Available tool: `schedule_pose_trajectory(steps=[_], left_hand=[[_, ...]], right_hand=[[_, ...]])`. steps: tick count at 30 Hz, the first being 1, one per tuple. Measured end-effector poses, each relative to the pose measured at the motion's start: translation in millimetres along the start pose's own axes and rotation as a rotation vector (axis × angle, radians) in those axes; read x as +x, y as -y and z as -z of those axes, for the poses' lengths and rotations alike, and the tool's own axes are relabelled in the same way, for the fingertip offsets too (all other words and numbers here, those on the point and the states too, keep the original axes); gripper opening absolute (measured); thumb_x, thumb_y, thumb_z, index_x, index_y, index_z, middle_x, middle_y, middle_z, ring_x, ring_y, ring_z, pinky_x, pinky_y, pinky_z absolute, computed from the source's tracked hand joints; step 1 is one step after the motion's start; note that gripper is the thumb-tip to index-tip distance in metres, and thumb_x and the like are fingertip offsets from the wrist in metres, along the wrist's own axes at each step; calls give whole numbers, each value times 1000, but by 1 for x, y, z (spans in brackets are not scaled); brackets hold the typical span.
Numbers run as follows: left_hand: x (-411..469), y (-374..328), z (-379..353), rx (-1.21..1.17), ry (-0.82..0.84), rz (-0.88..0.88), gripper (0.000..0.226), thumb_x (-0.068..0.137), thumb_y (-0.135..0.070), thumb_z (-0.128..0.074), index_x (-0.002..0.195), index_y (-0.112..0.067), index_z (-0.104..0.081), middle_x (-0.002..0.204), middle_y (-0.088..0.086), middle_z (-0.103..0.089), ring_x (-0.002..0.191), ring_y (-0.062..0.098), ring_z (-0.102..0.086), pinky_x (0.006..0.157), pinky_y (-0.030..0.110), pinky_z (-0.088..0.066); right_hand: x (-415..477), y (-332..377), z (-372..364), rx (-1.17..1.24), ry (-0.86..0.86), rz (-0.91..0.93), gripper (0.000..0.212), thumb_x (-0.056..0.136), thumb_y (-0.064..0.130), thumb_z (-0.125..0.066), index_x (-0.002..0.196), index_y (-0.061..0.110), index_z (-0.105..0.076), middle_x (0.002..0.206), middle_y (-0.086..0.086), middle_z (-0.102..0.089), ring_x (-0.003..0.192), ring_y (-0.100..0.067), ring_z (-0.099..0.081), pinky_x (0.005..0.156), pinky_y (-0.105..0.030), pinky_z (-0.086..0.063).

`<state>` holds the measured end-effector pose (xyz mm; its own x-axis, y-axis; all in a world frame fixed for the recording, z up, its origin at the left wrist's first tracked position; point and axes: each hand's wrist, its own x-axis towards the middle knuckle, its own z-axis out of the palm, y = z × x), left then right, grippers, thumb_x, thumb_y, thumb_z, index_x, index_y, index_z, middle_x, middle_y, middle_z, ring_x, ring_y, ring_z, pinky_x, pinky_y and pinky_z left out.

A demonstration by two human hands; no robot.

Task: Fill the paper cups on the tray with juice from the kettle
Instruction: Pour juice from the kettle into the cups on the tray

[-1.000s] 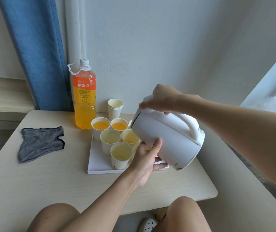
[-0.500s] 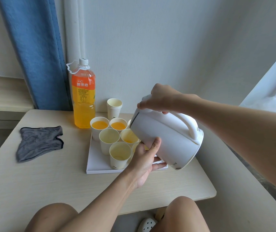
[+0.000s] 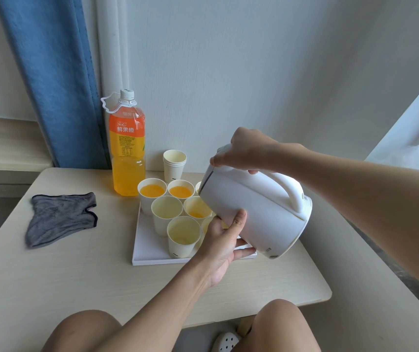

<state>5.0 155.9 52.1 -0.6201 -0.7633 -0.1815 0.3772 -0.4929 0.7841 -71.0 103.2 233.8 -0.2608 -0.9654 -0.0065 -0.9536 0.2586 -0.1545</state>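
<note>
I have the white kettle point(image 3: 256, 212) tipped steeply over the tray point(image 3: 150, 255), its spout end down above the cups at the tray's right side. My right hand point(image 3: 247, 151) is closed over the top front of the kettle, near the lid, not around the handle loop, which stands free behind it. My left hand point(image 3: 224, 240) is spread under the kettle's lower side, thumb up against the white wall and fingers point(image 3: 244, 252) reaching beneath it, bracing rather than clenching.

The tray sits on the worktop point(image 3: 76, 275) toward its far right part. On it, the two back cups point(image 3: 152, 193) point(image 3: 181, 191) hold orange juice nearly to the brim. The cup under the spout point(image 3: 196, 208) has a little juice at the bottom. The middle cup point(image 3: 167, 212) and the front cup point(image 3: 183, 233) look pale inside; I cannot tell whether they hold any juice. More cups are hidden behind the kettle and my left hand.

Off the tray, a stack of spare cups point(image 3: 174, 165) stands at the far edge, with the juice bottle point(image 3: 127, 148) to its left. A grey cloth point(image 3: 61, 217) lies near the left edge.
</note>
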Motion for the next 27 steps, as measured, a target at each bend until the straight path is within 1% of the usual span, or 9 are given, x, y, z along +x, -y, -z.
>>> schedule_pose_trajectory(steps=[4, 9, 16, 23, 27], left_hand=[[1, 0, 0, 1, -8, 0, 68, 79, -47, -72, 136, -15, -54, 134, 11, -67, 118, 36, -69, 91, 54, -61], [1, 1, 0, -3, -6, 1, 68, 79, -46, -71, 136, -14, -53, 133, 11, -67, 117, 36, -69, 94, 57, -59], [3, 2, 0, -7, -9, 1, 69, 79, -46, -72, 137, -14, -52, 135, 12, -66, 118, 37, -69, 95, 58, -58], [3, 3, 1, -7, -5, 0, 69, 80, -46, -72, 137, -13, -52, 135, 11, -66, 117, 36, -69, 95, 59, -58], [3, 3, 0, -3, -9, 1, 68, 79, -46, -71, 136, -13, -53, 133, 10, -67, 115, 36, -70, 95, 58, -58]], right_hand=[[0, -1, -1, -11, -4, 0, 41, 74, 49, -69, 65, 14, -51, 51, -5, -54, 43, -21, -53, 53, -23, -40], [0, -1, -2, -7, -5, -1, 41, 74, 49, -70, 64, 14, -51, 52, -3, -53, 44, -22, -54, 58, -25, -42], [0, -1, -1, -10, -3, 9, 41, 74, 49, -69, 63, 14, -51, 52, -4, -53, 44, -22, -54, 54, -24, -41], [1, -2, -3, -19, -1, 9, 40, 74, 49, -69, 63, 15, -51, 51, -4, -53, 44, -21, -54, 54, -24, -41], [2, -2, -2, -27, -2, 4, 40, 73, 50, -68, 65, 15, -51, 53, -4, -55, 45, -21, -55, 56, -25, -43]])
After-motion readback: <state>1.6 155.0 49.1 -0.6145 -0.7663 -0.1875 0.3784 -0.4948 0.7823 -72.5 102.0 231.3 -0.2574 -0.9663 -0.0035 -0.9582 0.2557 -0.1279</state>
